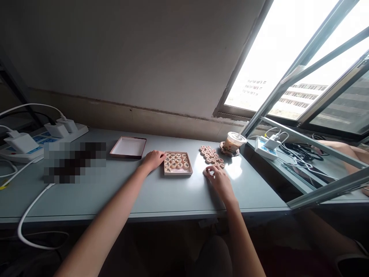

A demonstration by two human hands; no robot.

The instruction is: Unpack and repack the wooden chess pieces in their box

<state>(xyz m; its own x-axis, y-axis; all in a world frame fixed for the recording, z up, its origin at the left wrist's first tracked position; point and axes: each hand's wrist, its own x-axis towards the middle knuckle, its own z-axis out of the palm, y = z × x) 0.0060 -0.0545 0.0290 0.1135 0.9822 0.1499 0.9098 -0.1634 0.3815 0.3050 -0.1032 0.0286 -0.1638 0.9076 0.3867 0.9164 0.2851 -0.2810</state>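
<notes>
A shallow open box point(178, 174) stands mid-table with rows of round Chinese chess pieces point(173, 165) in it, marked in black. Part of its floor at the front shows bare. My left hand point(153, 160) rests at the box's left side, fingers closed on its edge near the far corner. To the right, a loose cluster of red-marked Chinese chess pieces point(210, 153) lies on the table. My right hand point(220, 181) is at the near end of that cluster, its thumb and fingers pinched on a Chinese chess piece point(205, 172), which they partly cover.
A box lid point(129, 147) lies inside-up at the left. Behind the loose pieces stands a lidded drink cup point(233, 143) with a straw. Power strips with white chargers point(57, 130) and cables lie at both sides. A metal frame point(331, 186) borders the table's right side; another person's arm point(343, 150) shows beyond it.
</notes>
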